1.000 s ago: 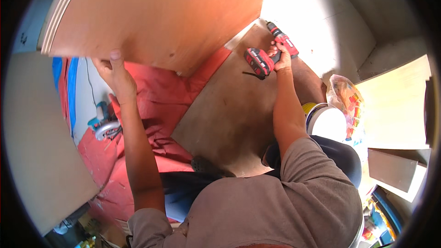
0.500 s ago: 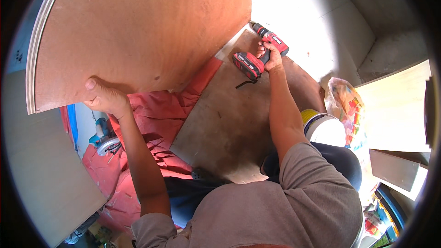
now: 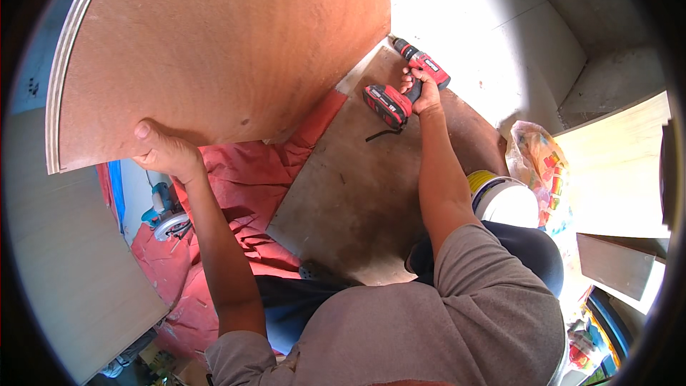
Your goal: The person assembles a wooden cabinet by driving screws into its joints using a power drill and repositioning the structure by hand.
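A large brown plywood panel (image 3: 236,43) stands upright at the upper left, its layered edge showing on the far left. My left hand (image 3: 168,151) grips the panel's lower edge, thumb on the brown face and fingers hidden behind. In my right hand (image 3: 423,91) is a red and black cordless drill (image 3: 431,66), fingers wrapped round its handle. The drill's chuck points to the upper left, at the corner where the panel meets the white wall (image 3: 457,7). Whether its tip touches the panel cannot be made out. A strap hangs from the drill's battery.
Under my arms lie a worn brown board (image 3: 357,179) and a crumpled red sheet (image 3: 246,179). A teal circular saw (image 3: 163,211) rests at left. On the right stand a white bucket (image 3: 507,204), a clear plastic bag (image 3: 536,150) and a pale board (image 3: 614,171).
The panel's left edge has shifted very slightly to the right. Both hands keep their grips, and the drill stays at the corner.
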A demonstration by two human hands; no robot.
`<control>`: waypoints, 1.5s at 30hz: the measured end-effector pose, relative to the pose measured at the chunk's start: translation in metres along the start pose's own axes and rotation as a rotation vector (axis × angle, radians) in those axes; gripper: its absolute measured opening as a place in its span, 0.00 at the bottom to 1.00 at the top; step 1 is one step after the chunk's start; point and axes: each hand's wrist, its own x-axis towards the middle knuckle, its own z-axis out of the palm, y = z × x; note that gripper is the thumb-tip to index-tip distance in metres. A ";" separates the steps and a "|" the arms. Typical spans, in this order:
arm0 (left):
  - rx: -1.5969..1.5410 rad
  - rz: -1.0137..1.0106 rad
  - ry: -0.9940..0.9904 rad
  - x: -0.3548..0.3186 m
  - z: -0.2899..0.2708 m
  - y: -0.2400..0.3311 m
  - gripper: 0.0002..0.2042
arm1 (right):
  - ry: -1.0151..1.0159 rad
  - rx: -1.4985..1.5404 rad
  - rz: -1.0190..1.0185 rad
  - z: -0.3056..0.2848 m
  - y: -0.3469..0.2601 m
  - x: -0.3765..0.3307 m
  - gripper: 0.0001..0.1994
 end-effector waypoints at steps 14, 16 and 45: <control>-0.060 -0.071 -0.046 0.004 -0.011 -0.018 0.32 | 0.002 0.052 0.052 0.001 -0.007 -0.001 0.12; -0.060 -0.077 -0.036 0.002 -0.006 -0.014 0.33 | 0.004 0.060 0.054 -0.001 -0.008 0.000 0.12; -0.021 0.014 0.025 0.001 0.000 -0.008 0.29 | -0.015 0.170 0.138 -0.001 -0.012 0.006 0.08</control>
